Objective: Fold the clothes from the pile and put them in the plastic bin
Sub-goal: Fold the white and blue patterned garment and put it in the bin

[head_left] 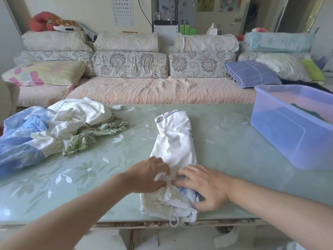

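The white garment [173,141] lies as a long strip by the desk's front edge; the left hand [149,175] pinches its near end and the right hand [201,186] presses flat on it. The fold likely goes best if that end is lifted evenly toward the far edge, sides aligned.

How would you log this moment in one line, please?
left hand grips white garment; right hand presses it; pile unfolded; bin holds dark clothing
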`<action>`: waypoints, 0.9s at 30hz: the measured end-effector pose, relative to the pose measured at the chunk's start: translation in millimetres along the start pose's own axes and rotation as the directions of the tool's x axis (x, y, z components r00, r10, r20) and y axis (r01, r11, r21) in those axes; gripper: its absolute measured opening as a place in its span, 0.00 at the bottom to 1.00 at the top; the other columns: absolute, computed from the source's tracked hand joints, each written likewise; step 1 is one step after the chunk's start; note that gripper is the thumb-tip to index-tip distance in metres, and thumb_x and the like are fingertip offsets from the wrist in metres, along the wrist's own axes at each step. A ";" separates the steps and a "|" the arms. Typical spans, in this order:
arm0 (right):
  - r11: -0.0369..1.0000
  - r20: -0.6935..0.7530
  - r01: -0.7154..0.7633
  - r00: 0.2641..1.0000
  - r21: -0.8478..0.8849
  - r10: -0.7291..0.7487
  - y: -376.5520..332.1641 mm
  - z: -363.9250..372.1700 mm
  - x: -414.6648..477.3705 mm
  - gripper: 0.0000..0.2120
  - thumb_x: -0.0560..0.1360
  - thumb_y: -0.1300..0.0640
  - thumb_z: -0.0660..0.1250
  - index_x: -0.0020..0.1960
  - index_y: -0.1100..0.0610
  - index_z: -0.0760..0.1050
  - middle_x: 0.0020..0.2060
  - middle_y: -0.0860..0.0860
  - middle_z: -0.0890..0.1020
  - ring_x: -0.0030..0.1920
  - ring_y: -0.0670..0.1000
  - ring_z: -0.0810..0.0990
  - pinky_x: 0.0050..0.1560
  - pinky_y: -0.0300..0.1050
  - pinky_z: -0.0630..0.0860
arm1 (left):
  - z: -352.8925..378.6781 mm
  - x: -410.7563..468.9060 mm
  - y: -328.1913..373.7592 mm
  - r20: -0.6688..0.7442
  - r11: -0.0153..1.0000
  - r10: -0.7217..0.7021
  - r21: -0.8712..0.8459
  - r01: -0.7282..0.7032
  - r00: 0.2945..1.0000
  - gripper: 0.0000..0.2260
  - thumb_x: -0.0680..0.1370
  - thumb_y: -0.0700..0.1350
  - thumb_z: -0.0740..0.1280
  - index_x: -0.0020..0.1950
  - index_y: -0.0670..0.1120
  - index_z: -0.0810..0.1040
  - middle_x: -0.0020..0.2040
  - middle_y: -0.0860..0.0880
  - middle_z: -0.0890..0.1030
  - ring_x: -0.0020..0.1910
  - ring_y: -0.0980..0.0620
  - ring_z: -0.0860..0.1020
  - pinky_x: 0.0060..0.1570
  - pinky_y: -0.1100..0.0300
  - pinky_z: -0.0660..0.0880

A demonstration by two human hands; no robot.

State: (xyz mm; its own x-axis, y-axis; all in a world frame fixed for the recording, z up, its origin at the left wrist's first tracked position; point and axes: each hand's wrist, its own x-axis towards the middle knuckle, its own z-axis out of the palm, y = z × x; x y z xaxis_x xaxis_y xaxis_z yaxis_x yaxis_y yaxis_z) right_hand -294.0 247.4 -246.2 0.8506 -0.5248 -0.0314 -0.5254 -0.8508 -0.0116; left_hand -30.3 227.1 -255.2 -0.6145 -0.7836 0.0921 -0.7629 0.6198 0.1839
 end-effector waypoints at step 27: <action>0.201 -0.030 -0.200 0.632 0.959 0.775 37.7 -23.7 55.7 0.18 0.79 0.46 0.66 0.52 0.63 0.81 0.49 0.57 0.85 0.49 0.49 0.81 0.59 0.42 0.74 | -38.5 39.2 -11.5 -0.083 0.819 -0.402 -0.478 0.317 0.912 0.20 0.73 0.41 0.72 0.63 0.51 0.72 0.49 0.49 0.80 0.47 0.48 0.79 0.48 0.51 0.78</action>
State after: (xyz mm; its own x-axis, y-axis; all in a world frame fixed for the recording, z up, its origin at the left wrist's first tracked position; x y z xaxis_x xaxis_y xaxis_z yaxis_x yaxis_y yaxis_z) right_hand -266.0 185.5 -224.7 0.1310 -0.9914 0.0013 -0.2954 -0.0403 -0.9545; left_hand -37.8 187.6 -216.1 -0.2369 -0.9672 0.0916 -0.7234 0.2385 0.6480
